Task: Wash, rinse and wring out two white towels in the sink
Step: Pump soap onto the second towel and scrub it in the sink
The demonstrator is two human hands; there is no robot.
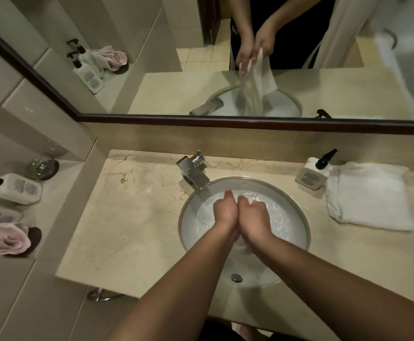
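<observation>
- Left hand (pixel 225 210) and right hand (pixel 254 217) pressed together over the sink (pixel 297 210), both clutching the wet towel (pixel 244 248) — it hangs beneath them.
- Second white towel (pixel 370 195) lies folded on the surface (pixel 139 217), right of the sink.

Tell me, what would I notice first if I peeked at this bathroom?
First, two hands, the left hand and right hand, pressed together over the round sink in the middle, holding a wet white towel. Above, the big mirror shows that towel hanging down from the hands. On the counter to the right lies a folded white towel, beside a soap bottle.
</observation>
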